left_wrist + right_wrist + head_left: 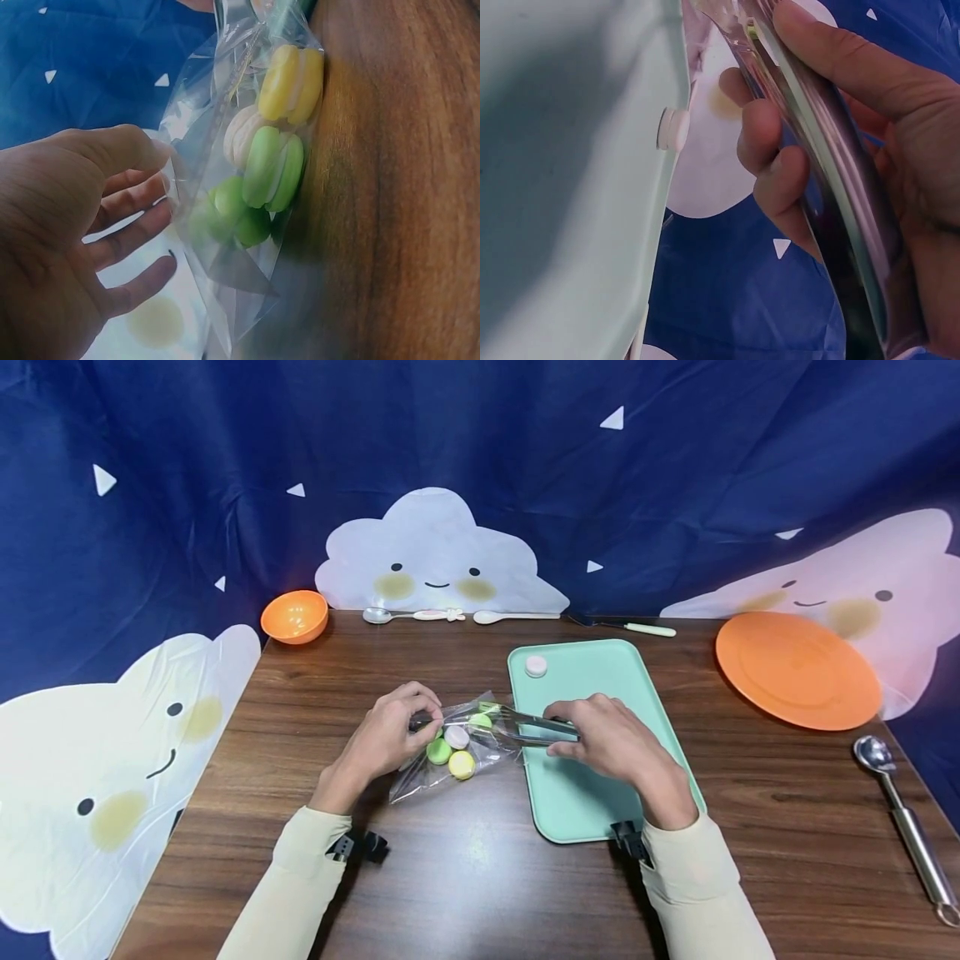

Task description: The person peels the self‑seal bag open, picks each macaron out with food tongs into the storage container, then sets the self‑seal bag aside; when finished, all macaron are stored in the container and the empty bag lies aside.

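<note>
A clear plastic bag lies on the wooden table and holds several small macarons: green, yellow and pale pink. My left hand pinches the bag's open edge between thumb and fingers. My right hand grips metal tongs over the mint-green tray. The tongs' tips reach into the bag's mouth beside a green macaron; whether they clamp it is unclear. One pink macaron sits at the tray's far left corner.
An orange bowl stands at the back left and an orange plate at the right. Two spoons and a pale-handled knife lie along the back edge. A metal scoop lies at the right. Blue cloth surrounds the table.
</note>
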